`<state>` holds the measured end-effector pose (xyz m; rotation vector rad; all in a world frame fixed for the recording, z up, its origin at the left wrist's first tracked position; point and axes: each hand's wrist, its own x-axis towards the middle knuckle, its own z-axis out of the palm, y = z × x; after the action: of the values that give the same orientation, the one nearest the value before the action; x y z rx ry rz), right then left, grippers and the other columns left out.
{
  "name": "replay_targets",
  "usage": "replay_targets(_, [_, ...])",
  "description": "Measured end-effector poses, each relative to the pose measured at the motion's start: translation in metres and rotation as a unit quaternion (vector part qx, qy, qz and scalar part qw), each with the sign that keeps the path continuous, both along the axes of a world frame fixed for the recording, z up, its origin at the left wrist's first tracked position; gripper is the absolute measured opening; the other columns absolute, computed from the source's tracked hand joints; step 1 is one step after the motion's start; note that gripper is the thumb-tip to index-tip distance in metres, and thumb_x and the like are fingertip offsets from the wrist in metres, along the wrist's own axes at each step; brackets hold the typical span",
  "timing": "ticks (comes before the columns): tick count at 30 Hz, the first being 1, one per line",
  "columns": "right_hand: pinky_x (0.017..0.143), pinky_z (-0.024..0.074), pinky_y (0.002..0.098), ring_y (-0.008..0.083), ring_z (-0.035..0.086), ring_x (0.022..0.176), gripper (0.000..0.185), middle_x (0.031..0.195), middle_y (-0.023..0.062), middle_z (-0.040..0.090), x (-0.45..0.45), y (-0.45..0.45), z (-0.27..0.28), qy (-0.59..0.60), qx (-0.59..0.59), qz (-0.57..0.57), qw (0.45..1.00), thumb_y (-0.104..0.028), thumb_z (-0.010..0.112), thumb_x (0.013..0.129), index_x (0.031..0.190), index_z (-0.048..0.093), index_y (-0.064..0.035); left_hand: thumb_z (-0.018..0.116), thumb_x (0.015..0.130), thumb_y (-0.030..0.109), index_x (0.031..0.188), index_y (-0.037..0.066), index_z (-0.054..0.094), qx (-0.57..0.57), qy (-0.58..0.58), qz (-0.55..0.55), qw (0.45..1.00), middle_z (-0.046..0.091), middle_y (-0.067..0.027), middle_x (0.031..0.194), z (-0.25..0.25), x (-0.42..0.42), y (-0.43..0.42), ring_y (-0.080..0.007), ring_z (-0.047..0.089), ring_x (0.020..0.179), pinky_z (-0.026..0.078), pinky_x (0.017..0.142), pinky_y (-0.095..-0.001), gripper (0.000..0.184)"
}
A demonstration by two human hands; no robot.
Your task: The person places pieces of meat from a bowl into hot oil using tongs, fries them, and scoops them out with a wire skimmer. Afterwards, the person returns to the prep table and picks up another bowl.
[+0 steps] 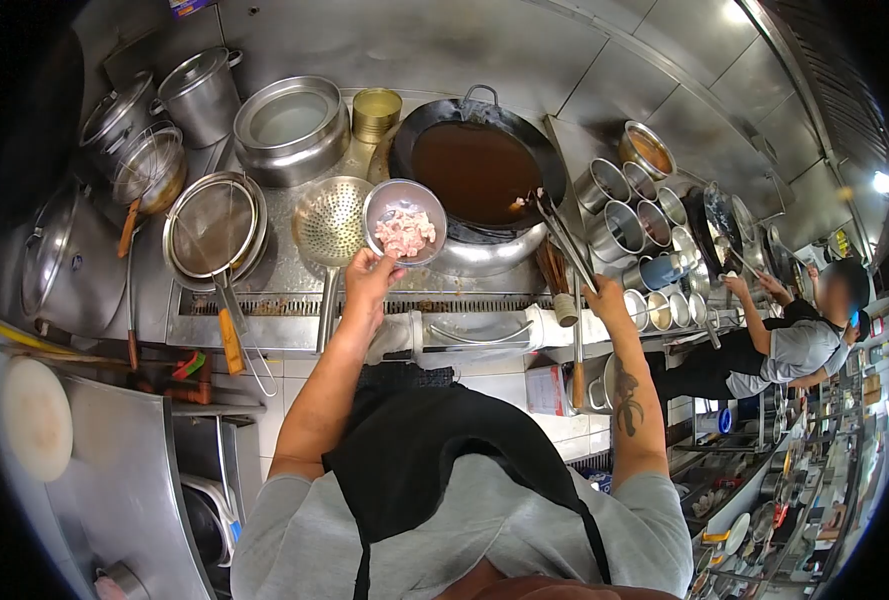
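Bowl of pink meat in one hand, tongs in the other

The small steel bowl, with pale pink meat pieces in it, is held up just left of the wok. The left hand has its fingers closed on the bowl's near rim. The right hand grips the long tongs, whose tips reach the wok's right side (a small pale bit shows there, though whether it is pinched I cannot tell). Dark brown liquid fills much of the wok. Beside the bowl, to the left, lies a perforated ladle; farther left sits a round strainer. Behind them stand a wide steel pot and a gold-coloured tin. Metal containers cluster right of the wok, and beyond them another person stands along the cooking line.
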<state>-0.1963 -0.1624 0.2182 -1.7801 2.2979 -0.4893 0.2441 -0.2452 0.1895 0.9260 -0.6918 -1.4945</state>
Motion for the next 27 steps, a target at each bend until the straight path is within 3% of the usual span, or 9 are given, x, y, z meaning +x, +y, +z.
replay_targets(7, [0.077,0.0488,0.0434,0.0420,0.062,0.091,0.038,0.094,0.0267,0.064,0.004,-0.002,0.020,-0.021,-0.064,-0.011,0.998,-0.023,0.067,0.079,0.108,0.062,0.0021,0.064,0.088,0.010,0.081,0.005,0.051,-0.002,-0.007,0.010,1.000,0.060,-0.0067,0.089,0.001,0.002,0.001,-0.0133,0.060,0.075,0.056,0.070,-0.0273,0.015])
replay_targets(10, [0.076,0.0488,0.0429,0.0410,0.062,0.089,0.038,0.093,0.0252,0.064,0.053,0.010,0.105,0.024,-0.048,0.042,0.998,-0.021,0.069,0.078,0.108,0.062,0.0019,0.065,0.087,0.011,0.083,0.007,0.052,-0.024,-0.016,0.007,1.000,0.062,-0.0078,0.091,0.003,0.003,0.002,-0.0144,0.062,0.080,0.054,0.076,-0.0301,0.014])
replay_targets(16, [0.072,0.0487,0.0430,0.0376,0.062,0.082,0.037,0.088,0.0211,0.063,0.139,0.033,0.202,0.082,-0.015,0.175,0.981,-0.018,0.070,0.077,0.107,0.061,0.0012,0.065,0.088,0.010,0.080,0.008,0.049,-0.056,-0.054,0.026,0.997,0.062,-0.0066,0.090,-0.005,-0.003,-0.005,-0.0129,0.060,0.079,0.054,0.072,-0.0290,0.017])
replay_targets(19, [0.070,0.0488,0.0440,0.0372,0.062,0.080,0.033,0.086,0.0201,0.062,0.161,0.038,0.211,0.131,-0.042,0.242,0.960,-0.015,0.070,0.076,0.104,0.060,0.0006,0.064,0.087,0.009,0.079,0.008,0.048,-0.076,-0.075,0.037,0.994,0.061,-0.0062,0.090,-0.005,-0.007,-0.005,-0.0130,0.059,0.079,0.054,0.071,-0.0289,0.019])
replay_targets(22, [0.068,0.0489,0.0448,0.0378,0.062,0.078,0.027,0.084,0.0200,0.061,0.174,0.036,0.215,0.166,-0.026,0.249,0.954,-0.012,0.069,0.076,0.098,0.060,-0.0007,0.066,0.085,0.006,0.078,0.007,0.046,-0.138,-0.073,0.072,0.985,0.057,-0.0045,0.099,-0.020,-0.013,-0.012,-0.0074,0.052,0.072,0.043,0.063,-0.0214,0.022])
replay_targets(25, [0.067,0.0473,0.0445,0.0366,0.060,0.075,0.029,0.081,0.0171,0.059,0.176,0.031,0.210,0.187,-0.018,0.258,0.948,-0.010,0.069,0.075,0.101,0.060,-0.0015,0.066,0.085,0.005,0.077,0.006,0.046,-0.146,-0.128,0.082,0.978,0.054,-0.0045,0.108,-0.017,-0.014,-0.010,-0.0071,0.050,0.073,0.042,0.063,-0.0213,0.021])
replay_targets(27, [0.067,0.0475,0.0447,0.0367,0.060,0.076,0.026,0.082,0.0173,0.060,0.183,0.031,0.212,0.201,-0.020,0.250,0.947,-0.009,0.068,0.076,0.100,0.060,-0.0016,0.066,0.085,0.005,0.077,0.006,0.046,-0.149,-0.127,0.075,0.978,0.056,-0.0054,0.103,-0.017,-0.014,-0.011,-0.0075,0.051,0.072,0.043,0.062,-0.0216,0.021])
